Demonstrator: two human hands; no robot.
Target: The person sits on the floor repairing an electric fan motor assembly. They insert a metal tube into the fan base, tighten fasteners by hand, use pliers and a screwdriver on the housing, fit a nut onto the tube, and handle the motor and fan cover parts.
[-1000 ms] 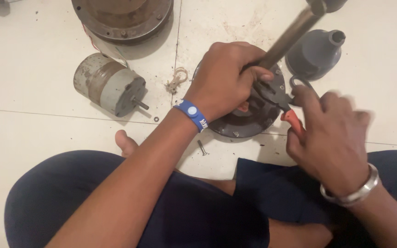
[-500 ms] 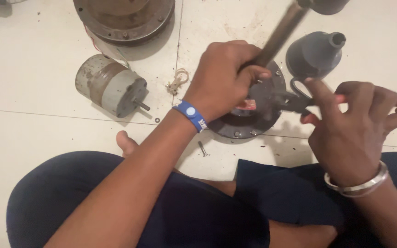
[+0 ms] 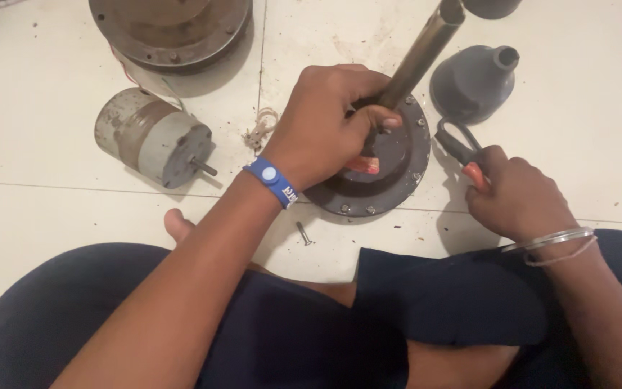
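My left hand [image 3: 329,122], with a blue wristband, grips the base of a brown metal shaft [image 3: 419,54] that rises from a dark round flange plate [image 3: 397,169] on the floor. A bit of red shows under my fingers. My right hand [image 3: 516,194], wearing a thin metal bangle, rests on the floor to the right of the plate and is closed on red-handled pliers [image 3: 462,148], whose dark jaws point up-left beside the plate's rim.
A grey cylindrical motor [image 3: 152,137] lies to the left with its spindle pointing right. A large rusty round housing [image 3: 170,29] sits at the top. A grey funnel-shaped cap [image 3: 476,79] stands upper right. A loose screw [image 3: 304,233] and a knot of twine [image 3: 260,128] lie on the white tiles.
My right hand has pulled the pliers away from the plate and moved down to the right. My left hand keeps its grip on the shaft.
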